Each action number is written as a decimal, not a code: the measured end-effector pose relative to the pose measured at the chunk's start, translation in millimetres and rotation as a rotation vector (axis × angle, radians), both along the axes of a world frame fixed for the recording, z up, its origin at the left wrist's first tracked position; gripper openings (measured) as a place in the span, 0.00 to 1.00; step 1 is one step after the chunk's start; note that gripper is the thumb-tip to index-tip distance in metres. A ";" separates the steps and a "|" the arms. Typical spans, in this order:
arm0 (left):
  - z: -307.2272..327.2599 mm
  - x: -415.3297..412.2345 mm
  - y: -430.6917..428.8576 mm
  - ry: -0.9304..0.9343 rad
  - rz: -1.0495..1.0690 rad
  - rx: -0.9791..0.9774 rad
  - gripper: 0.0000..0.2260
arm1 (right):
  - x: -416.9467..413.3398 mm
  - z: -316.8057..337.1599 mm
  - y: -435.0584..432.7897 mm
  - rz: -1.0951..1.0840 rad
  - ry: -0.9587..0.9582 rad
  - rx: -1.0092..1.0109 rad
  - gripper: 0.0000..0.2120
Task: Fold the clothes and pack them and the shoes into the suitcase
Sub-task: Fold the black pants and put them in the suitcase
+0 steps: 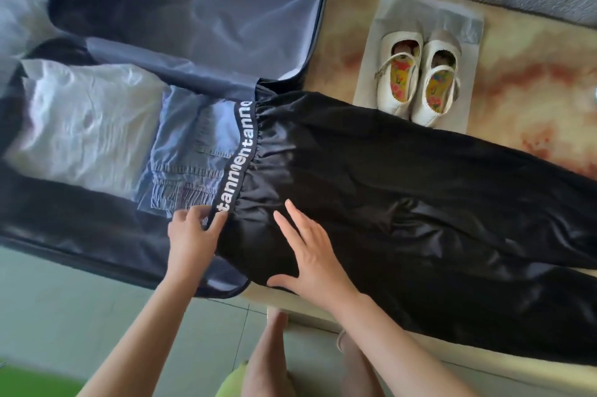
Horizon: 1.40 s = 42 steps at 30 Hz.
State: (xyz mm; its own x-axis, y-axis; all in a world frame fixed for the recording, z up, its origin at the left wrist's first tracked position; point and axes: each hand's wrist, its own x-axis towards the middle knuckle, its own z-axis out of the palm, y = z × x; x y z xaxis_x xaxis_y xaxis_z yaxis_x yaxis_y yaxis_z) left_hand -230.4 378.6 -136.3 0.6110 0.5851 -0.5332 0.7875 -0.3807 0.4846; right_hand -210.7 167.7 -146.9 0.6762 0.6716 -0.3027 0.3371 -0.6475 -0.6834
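Left hand (190,235) pinches satiny black trousers' (420,202) gathered waistband (240,151); right hand (310,261) presses flat.

The black trousers (403,202) run off the right edge, the open suitcase (193,8) is cut off at the top and left, and the left hand (190,238) covers the end of the waistband lettering (239,157).

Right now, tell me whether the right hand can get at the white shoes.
Probably yes. The right hand lies flat on the black trousers, holding nothing, and the white shoes stand uncovered beyond them; only flat cloth lies between.
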 end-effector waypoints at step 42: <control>48.6 47.2 14.8 -0.441 -0.330 -0.113 0.10 | 101.7 61.4 25.9 -0.337 0.136 0.254 0.12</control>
State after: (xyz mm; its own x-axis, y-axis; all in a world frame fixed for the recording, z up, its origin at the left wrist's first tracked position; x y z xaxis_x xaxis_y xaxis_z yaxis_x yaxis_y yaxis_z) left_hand -183.2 393.3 -87.7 0.9312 0.2792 -0.2345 0.3493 -0.4991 0.7930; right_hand -109.0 193.5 -85.5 0.8357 0.4850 -0.2576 0.0321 -0.5115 -0.8587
